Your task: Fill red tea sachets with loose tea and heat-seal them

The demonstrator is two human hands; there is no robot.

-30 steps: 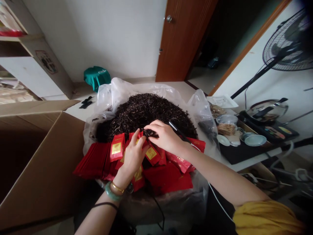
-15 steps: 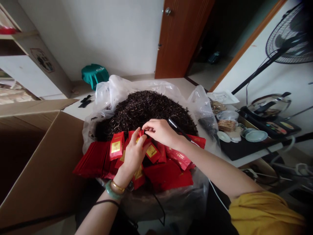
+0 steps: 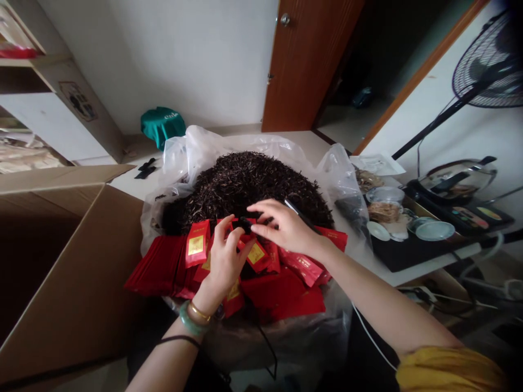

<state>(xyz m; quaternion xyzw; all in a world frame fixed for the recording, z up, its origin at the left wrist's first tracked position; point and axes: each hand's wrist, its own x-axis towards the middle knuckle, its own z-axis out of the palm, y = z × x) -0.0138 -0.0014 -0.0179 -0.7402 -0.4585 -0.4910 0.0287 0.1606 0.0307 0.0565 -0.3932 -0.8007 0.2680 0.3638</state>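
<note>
A mound of dark dried tea leaves (image 3: pixel 249 177) lies in a clear plastic bag (image 3: pixel 196 147). Red tea packets with yellow labels are spread along its near side, among them one upper-left packet (image 3: pixel 198 244). My left hand (image 3: pixel 224 253) curls its fingers around a small red packet (image 3: pixel 242 238), mostly hidden by those fingers. Just right of it is my right hand (image 3: pixel 284 226), thumb and fingers apart, close to dark leaves at the packet's top. A flatter stack of red packets (image 3: pixel 157 267) sits at the left, and more red packets (image 3: pixel 281 294) lie below the hands.
An open cardboard box (image 3: pixel 85 261) stands at the left. To the right, a side table (image 3: pixel 412 253) carries a clear tub (image 3: pixel 384 202), small dishes and a glass kettle (image 3: pixel 457 177). A white cable (image 3: pixel 370 332) runs under my right arm; a fan (image 3: pixel 486 65) stands behind.
My right hand has drawn slightly right, away from my left fingertips, and its fingers have spread from a pinch. My left hand stays in nearly the same place; the view has shifted slightly.
</note>
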